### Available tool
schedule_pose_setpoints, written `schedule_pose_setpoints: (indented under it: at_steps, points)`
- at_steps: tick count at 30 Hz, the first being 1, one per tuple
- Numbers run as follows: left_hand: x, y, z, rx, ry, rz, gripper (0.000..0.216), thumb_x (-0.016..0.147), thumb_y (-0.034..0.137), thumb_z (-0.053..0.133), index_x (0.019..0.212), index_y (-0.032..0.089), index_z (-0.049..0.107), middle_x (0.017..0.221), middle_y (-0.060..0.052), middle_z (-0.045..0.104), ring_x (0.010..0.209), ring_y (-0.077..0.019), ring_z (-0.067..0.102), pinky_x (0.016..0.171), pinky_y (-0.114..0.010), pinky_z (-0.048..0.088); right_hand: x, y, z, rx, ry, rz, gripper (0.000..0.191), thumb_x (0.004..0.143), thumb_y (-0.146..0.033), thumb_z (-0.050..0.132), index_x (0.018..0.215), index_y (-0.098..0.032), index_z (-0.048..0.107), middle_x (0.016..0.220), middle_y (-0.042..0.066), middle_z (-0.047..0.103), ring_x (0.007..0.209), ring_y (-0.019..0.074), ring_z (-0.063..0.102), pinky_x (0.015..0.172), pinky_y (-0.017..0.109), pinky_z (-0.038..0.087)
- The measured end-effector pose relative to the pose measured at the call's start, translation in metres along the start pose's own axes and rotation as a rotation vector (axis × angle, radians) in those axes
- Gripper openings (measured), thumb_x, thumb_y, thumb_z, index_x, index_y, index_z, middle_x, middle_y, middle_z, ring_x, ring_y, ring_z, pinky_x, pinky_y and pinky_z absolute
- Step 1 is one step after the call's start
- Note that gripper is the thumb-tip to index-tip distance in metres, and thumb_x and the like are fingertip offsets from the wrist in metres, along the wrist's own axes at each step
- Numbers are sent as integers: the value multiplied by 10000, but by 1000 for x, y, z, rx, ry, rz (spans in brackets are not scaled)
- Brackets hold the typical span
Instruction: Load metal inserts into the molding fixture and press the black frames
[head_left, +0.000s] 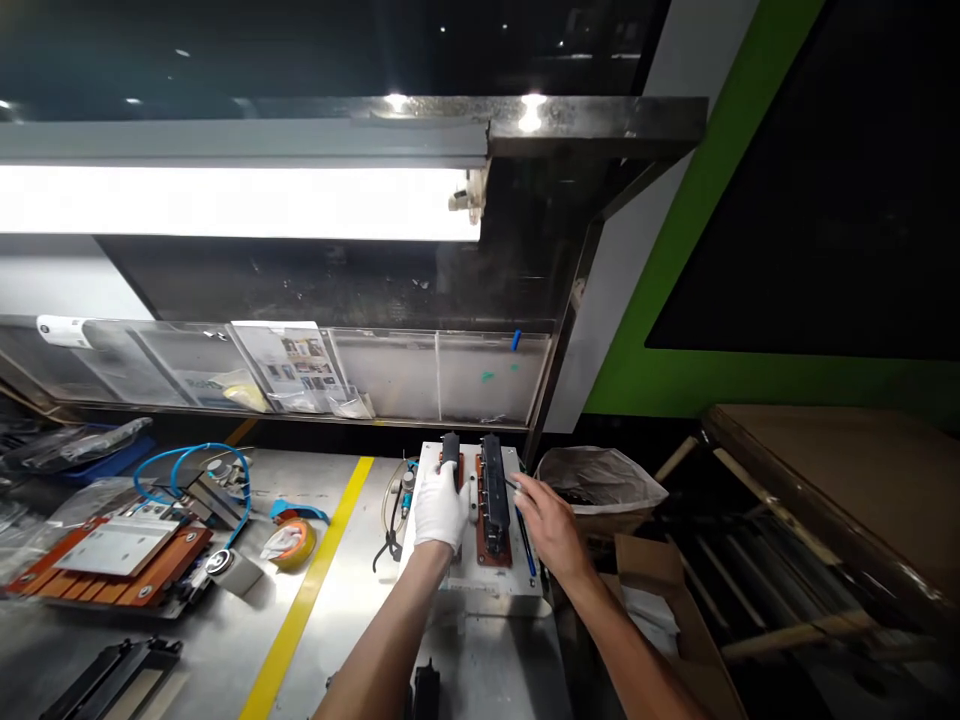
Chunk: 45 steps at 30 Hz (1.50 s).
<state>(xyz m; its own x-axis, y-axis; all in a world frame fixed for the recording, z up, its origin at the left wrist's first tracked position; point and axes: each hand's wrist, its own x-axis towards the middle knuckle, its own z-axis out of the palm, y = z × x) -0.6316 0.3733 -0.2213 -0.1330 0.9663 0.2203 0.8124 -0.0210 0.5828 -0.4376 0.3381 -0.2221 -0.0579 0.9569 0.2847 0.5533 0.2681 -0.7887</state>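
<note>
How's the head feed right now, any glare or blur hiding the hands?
Head view: the tube light is blown out white; left hand on the fixture and bare right hand are lit but slightly soft; edges bend and the right side is dim.

A factory assembly station is shown. A stainless-steel bench (352, 600) is marked with a yellow tape line (311, 585), as is common on production floors. A long fluorescent lamp (225, 200) is mounted under a metal hood above it. Clear plastic pockets (300, 370) holding printed work sheets are fixed along the back. A white fixture (487, 580) with orange plates and black parts is set on the bench, and a second orange jig (105, 560) with blue air hoses (187, 460) is placed to the left. Cardboard boxes (660, 610) and roller racks (750, 570) are seen to the right.
</note>
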Motion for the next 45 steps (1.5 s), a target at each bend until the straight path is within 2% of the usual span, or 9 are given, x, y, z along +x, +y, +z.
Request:
schedule_pose_setpoints:
  at_steps: [4, 7, 10, 18, 25, 34, 39, 42, 45]
  points:
    - [3, -3, 14, -10, 9, -95, 367, 936, 245, 450, 1242, 128, 614, 1280, -166, 648, 1220, -285, 602, 1064, -412, 479, 52, -19, 32, -286, -128, -114, 387, 994, -220, 418, 1262, -300, 685, 1099, 51, 700, 1016, 190, 636, 868, 277, 469]
    - [-1, -6, 17, -19, 43, -98, 301, 933, 266, 461, 1139, 183, 665, 1246, -134, 677, 1141, -266, 648, 981, -396, 517, 69, -24, 50, -479, -206, -153, 395, 995, -186, 415, 1231, -338, 692, 1077, 38, 682, 1005, 198, 581, 786, 272, 427]
    - [-2, -6, 16, -4, 40, -112, 298, 931, 280, 463, 1117, 208, 685, 1238, -126, 687, 1095, -276, 672, 909, -407, 536, 75, -25, 58, -557, -259, -187, 404, 991, -164, 403, 1209, -346, 691, 1093, 29, 664, 1006, 204, 536, 728, 281, 390]
    - [-1, -4, 13, -7, 12, -136, 358, 932, 282, 445, 1199, 257, 682, 1260, -104, 684, 1061, -276, 688, 854, -408, 542, 76, -23, 60, -580, -348, -175, 411, 1005, -177, 370, 1227, -350, 669, 1079, 35, 636, 1030, 212, 506, 721, 311, 373]
    - [3, -4, 14, 18, -57, -163, 416, 912, 276, 442, 1278, 268, 640, 1345, -140, 631, 1038, -313, 697, 831, -454, 541, 80, -23, 60, -586, -336, -191, 444, 997, -155, 337, 1204, -341, 683, 1058, 35, 654, 1002, 217, 509, 720, 312, 370]
    - [9, -3, 10, 48, -112, -170, 436, 897, 251, 423, 1269, 283, 647, 1270, -171, 638, 1027, -337, 691, 830, -486, 533, 84, -29, 59, -582, -338, -181, 426, 987, -139, 358, 1164, -329, 696, 1079, 31, 668, 1020, 216, 521, 745, 323, 380]
    - [10, 2, 8, 72, -87, -136, 439, 886, 218, 445, 1274, 291, 637, 1290, -137, 652, 1034, -314, 691, 842, -452, 544, 86, -30, 61, -577, -337, -172, 437, 990, -138, 348, 1161, -335, 698, 1091, 28, 670, 1031, 215, 521, 759, 319, 382]
    - [11, 3, 8, 120, -100, -132, 449, 892, 207, 444, 1300, 256, 625, 1241, -164, 665, 1013, -310, 690, 830, -440, 551, 87, -29, 63, -577, -333, -160, 441, 994, -141, 336, 1159, -328, 701, 1089, 37, 671, 1037, 220, 523, 761, 315, 383]
    - [12, 2, 9, 129, -96, -153, 450, 874, 197, 505, 1305, 245, 624, 1253, -170, 655, 1053, -284, 672, 883, -401, 543, 87, -30, 64, -581, -324, -153, 468, 989, -126, 313, 1165, -322, 700, 1071, 43, 672, 1027, 223, 526, 746, 314, 380]
